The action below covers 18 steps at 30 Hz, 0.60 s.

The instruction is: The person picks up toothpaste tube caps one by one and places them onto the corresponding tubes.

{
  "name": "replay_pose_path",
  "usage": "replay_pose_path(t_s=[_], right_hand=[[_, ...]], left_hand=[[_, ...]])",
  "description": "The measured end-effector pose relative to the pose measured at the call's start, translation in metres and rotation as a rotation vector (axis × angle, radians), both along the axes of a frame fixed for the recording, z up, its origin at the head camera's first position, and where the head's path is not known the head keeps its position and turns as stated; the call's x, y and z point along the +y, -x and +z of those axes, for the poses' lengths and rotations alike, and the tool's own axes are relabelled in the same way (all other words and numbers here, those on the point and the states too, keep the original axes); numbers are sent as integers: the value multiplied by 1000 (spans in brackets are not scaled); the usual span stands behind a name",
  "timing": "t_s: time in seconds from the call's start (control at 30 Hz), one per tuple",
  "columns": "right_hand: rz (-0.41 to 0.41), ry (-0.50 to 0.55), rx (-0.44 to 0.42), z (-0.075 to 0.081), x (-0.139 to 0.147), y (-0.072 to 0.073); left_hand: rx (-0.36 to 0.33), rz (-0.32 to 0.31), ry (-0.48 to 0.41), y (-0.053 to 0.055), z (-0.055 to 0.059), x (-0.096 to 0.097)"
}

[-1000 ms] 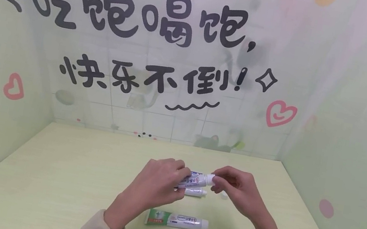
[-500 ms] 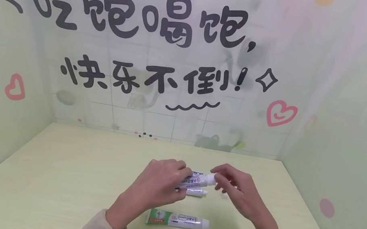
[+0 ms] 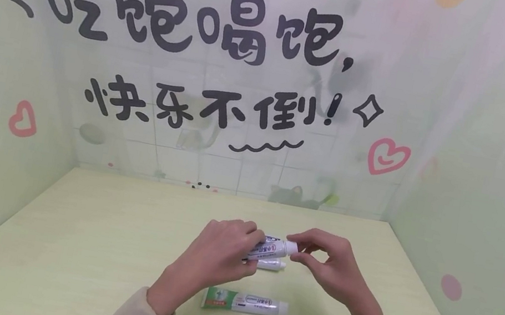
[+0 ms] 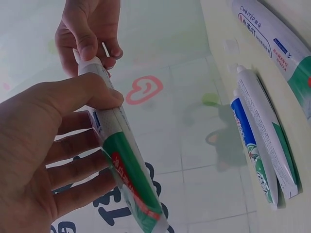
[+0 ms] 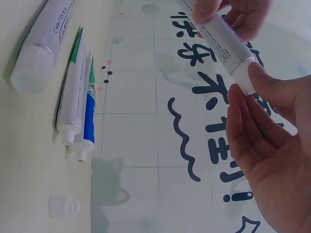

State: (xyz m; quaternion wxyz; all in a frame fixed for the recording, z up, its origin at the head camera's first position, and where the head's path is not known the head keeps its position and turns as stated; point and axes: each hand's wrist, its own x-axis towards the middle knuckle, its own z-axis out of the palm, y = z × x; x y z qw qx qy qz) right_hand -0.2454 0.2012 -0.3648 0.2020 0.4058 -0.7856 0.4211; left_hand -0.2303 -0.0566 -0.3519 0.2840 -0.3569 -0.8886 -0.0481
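Above the pale table point(image 3: 90, 241), my left hand point(image 3: 223, 248) gripped a baking-soda toothpaste tube point(image 4: 127, 156) while my right hand point(image 3: 338, 269) pinched the white cap point(image 5: 243, 77) at its end. Unscrewing that cap seemed the step in hand; the next move called for steadying the tube and twisting.

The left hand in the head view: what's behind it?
Past the left hand show the capped end of the held tube and the nozzle end of a lying tube; their tail ends are covered.

small enclosed booth point(image 3: 463, 228), pale wood-look table point(image 3: 90, 241), printed walls point(image 3: 239, 172) on three sides
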Motion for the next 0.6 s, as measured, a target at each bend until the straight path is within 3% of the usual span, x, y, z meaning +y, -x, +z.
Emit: replay_pose_path(t_s=[0.27, 0.6], right_hand=[[-18, -24, -8, 2, -1, -2], [-67, -25, -184, 2, -2, -4]], left_hand=[[4, 6, 1, 0, -1, -1], [26, 8, 3, 0, -1, 1]])
